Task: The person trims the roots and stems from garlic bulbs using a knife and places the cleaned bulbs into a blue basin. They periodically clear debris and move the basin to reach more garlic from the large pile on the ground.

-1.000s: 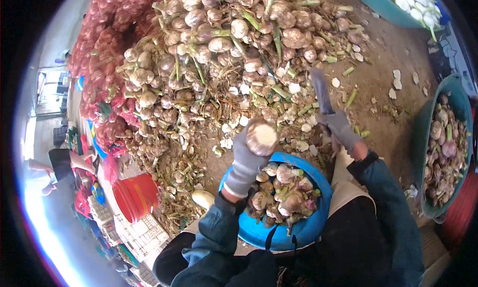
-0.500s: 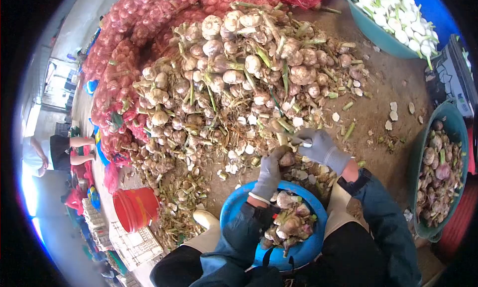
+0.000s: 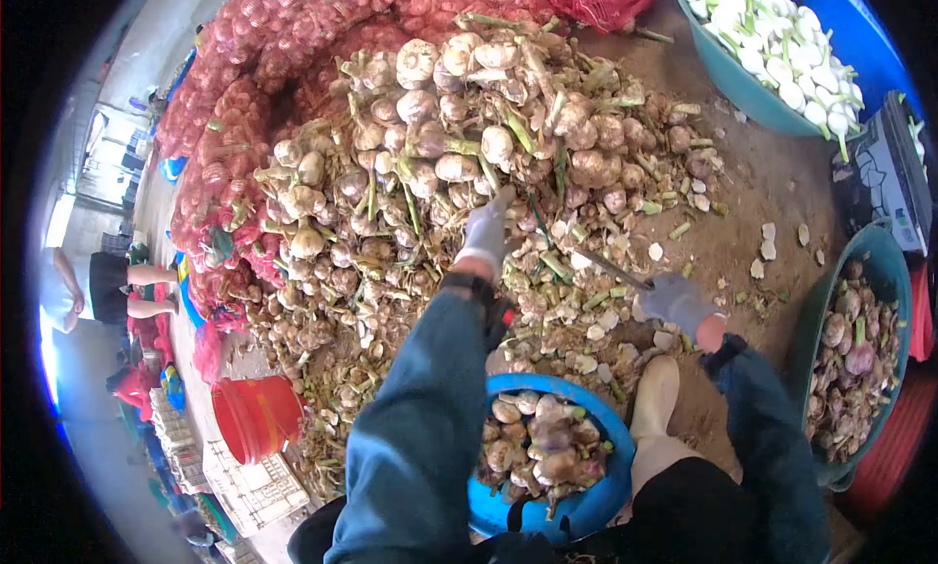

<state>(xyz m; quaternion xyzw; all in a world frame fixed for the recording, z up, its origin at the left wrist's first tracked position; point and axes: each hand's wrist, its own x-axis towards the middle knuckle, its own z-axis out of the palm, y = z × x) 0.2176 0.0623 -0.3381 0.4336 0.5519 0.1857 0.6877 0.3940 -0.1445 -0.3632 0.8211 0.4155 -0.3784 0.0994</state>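
Note:
My left hand (image 3: 486, 234), in a grey glove with dirty fingertips, stretches out over the heap of garlic bulbs (image 3: 420, 163) with its fingers extended. I see no bulb in it. My right hand (image 3: 676, 302), gloved too, is closed round a knife (image 3: 616, 269) whose thin dark blade points up and left over the trimmings. Between my legs stands a blue tub (image 3: 618, 466) holding garlic bulbs (image 3: 542, 447) with short stems. Cut stems and peeled skins (image 3: 586, 320) litter the floor just beyond the tub.
Red mesh sacks of garlic (image 3: 220, 124) line the heap's back and left. Peeled white garlic (image 3: 782, 56) fills a basin at upper right. A green tub (image 3: 816, 368) of bulbs stands right; a red bucket (image 3: 256, 419) is at left. Another person (image 3: 107, 285) stands far left.
My left hand has left the spot above the blue tub, where it held a bulb, and reached forward to the heap. My right hand has moved right and slightly down with the knife.

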